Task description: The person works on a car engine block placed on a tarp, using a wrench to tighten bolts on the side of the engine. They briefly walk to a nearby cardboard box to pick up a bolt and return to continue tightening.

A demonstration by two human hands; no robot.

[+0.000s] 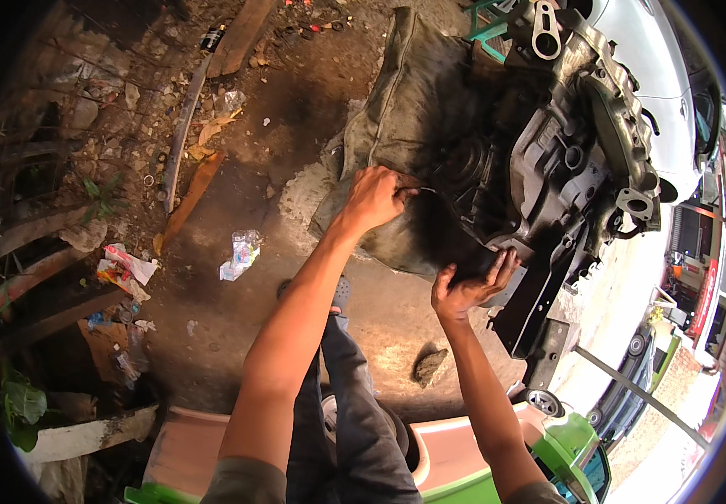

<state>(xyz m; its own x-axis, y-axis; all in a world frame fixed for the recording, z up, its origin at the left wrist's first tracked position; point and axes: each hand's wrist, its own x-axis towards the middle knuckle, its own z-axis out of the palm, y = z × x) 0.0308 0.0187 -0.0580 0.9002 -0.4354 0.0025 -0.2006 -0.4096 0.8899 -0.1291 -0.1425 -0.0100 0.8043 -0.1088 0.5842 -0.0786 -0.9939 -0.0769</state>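
Note:
A large, greasy engine [548, 160] of dark and grey metal lies at the upper right, partly on a dirty grey-brown sheet [388, 126]. My left hand [376, 200] is closed at the engine's near left side, beside a round, dark pulley-like part [464, 164]. A thin pale strip [422, 190] sticks out from its fingers toward the engine; the rest of it is hidden in the grip. Against the lower edge of the engine rests my right hand [474, 287], blackened with grease, its fingers stretched out and spread on the metal.
Below my arms stands a pink and green vehicle body panel [451, 449]. A stone [430, 366] and a crumpled plastic wrapper [241, 254] lie on the dirt ground. Wood strips [191, 202] and litter spread at left. A pale car [649, 76] stands beyond the engine.

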